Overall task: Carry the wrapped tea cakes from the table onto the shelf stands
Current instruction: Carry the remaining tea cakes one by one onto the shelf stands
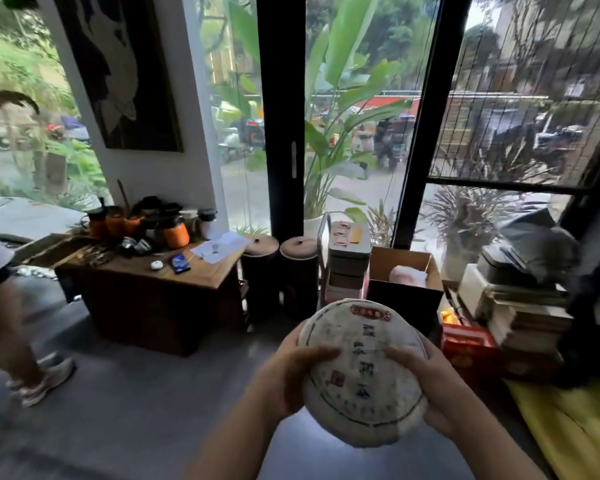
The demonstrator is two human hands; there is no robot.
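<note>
A round tea cake (361, 368) in white printed paper, with a red label at its top, is held in front of me above the grey floor. My left hand (291, 372) grips its left rim, thumb lying across the face. My right hand (430, 382) grips the right rim in the same way. The cake seems to be a stack of more than one, since a second rim shows behind the top edge. No shelf stand is in view.
A low wooden table (201, 271) with orange pots and small items stands at the left. Two lidded dark jars (281, 271), stacked tins, an open cardboard box (406, 271) and piled books (527, 317) line the window. Another person's legs (11, 341) are at far left.
</note>
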